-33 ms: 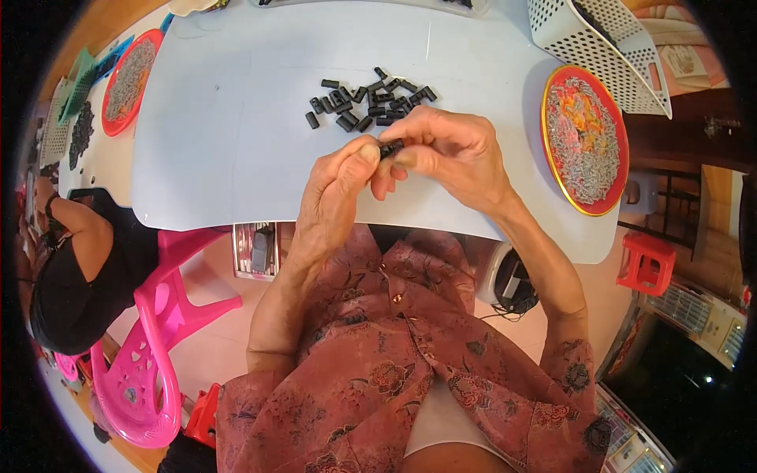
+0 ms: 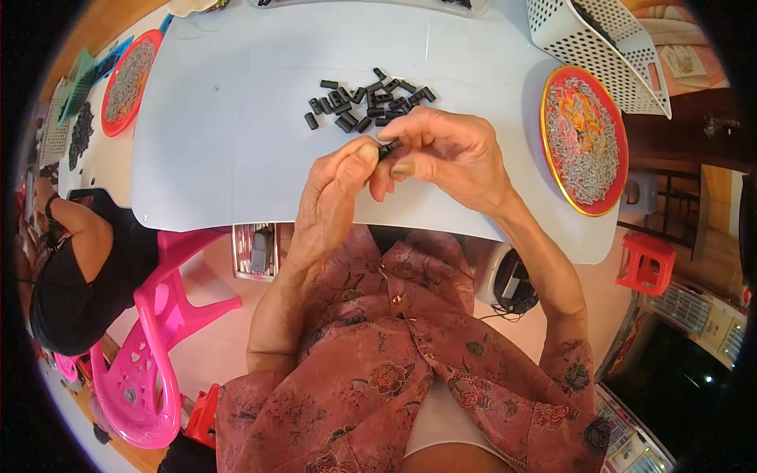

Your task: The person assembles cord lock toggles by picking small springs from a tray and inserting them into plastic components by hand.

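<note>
My left hand [image 2: 339, 183] pinches a small black cylindrical plastic piece [image 2: 387, 150] between thumb and fingers, above the near part of the table. Close beside its free end is my right hand [image 2: 457, 156], thumb and forefinger apart around it. Whether a right fingertip touches the piece, or a tiny part lies in those fingers, is too small to tell. Just beyond my hands lies a loose pile of similar black cylindrical pieces [image 2: 344, 108], some showing notches or holes. My right hand partly hides the pile's near edge.
The pale table [image 2: 229, 142] carries a red gold-rimmed plate [image 2: 545, 130] of small metal screw-like pieces at right. Behind it stands a white perforated basket [image 2: 587, 59]. Another red plate [image 2: 110, 126] lies far left. A person in black [image 2: 95, 292] sits left near a pink chair [image 2: 146, 378].
My right thumb has drawn slightly away from the black piece, widening the gap to the forefinger. My left hand keeps its grip.
</note>
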Demonstrator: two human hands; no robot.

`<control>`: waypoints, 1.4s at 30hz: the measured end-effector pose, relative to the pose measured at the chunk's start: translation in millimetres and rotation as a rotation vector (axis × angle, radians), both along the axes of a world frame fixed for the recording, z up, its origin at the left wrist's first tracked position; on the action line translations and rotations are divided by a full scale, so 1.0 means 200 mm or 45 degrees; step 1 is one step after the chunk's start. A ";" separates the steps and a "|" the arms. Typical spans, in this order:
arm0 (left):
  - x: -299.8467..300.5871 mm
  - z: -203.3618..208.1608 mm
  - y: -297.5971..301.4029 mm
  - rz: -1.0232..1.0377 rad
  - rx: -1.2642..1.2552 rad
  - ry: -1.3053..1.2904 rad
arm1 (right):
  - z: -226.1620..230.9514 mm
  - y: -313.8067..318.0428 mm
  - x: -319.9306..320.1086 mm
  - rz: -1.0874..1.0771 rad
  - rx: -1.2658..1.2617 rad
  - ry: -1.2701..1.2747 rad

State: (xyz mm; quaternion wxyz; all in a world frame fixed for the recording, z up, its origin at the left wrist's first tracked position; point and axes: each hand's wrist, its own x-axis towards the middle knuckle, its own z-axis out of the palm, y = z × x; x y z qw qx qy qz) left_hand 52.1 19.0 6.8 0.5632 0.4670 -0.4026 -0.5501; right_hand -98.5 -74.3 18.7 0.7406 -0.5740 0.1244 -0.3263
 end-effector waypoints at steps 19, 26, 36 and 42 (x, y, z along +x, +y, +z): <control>-0.02 -0.01 0.00 0.116 -0.034 -0.127 | -0.01 -0.03 -0.03 -0.208 -0.478 0.267; -0.04 -0.01 0.00 0.139 -0.064 0.016 | 0.03 -0.07 -0.05 0.042 -0.226 0.151; -0.02 -0.01 0.00 0.074 -0.026 0.011 | 0.03 -0.08 -0.04 0.122 -0.027 0.227; -0.03 0.03 -0.01 0.055 -0.059 -0.217 | -0.01 -0.09 -0.04 0.172 0.091 0.104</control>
